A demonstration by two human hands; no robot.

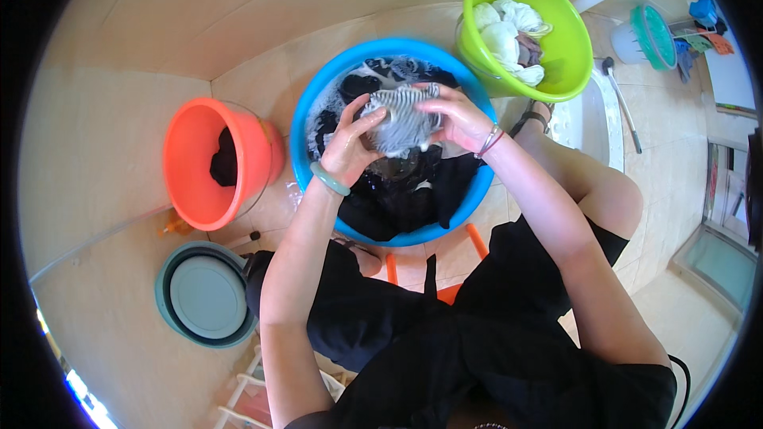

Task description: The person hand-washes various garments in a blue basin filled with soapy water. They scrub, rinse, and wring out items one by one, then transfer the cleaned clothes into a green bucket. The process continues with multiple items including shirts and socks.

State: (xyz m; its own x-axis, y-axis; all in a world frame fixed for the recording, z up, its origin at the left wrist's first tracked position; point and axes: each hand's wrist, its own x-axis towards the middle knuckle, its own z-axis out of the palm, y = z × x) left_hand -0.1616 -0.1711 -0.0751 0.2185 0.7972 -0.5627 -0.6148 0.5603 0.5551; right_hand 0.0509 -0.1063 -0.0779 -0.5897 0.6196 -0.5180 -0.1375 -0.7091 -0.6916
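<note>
Between my two hands I hold up a small wet striped cloth (403, 121), grey and white, bunched, its kind not clear. My left hand (352, 141) grips its left edge, thumb pressed on the front. On the opposite edge, my right hand (459, 117) has its fingers closed on the fabric. Both hands are above a large blue basin (300, 123), which holds dark clothes (413, 199) soaking in sudsy water. White foam shows along the basin's far and left sides.
An orange bucket (181, 163) with a dark cloth in it stands left. At the far right, a lime-green bucket (568, 56) holds white and brownish pieces. A grey-green collapsible basin (208, 295) lies near my left knee. A brush (622, 103) rests by the white floor fixture (592, 123).
</note>
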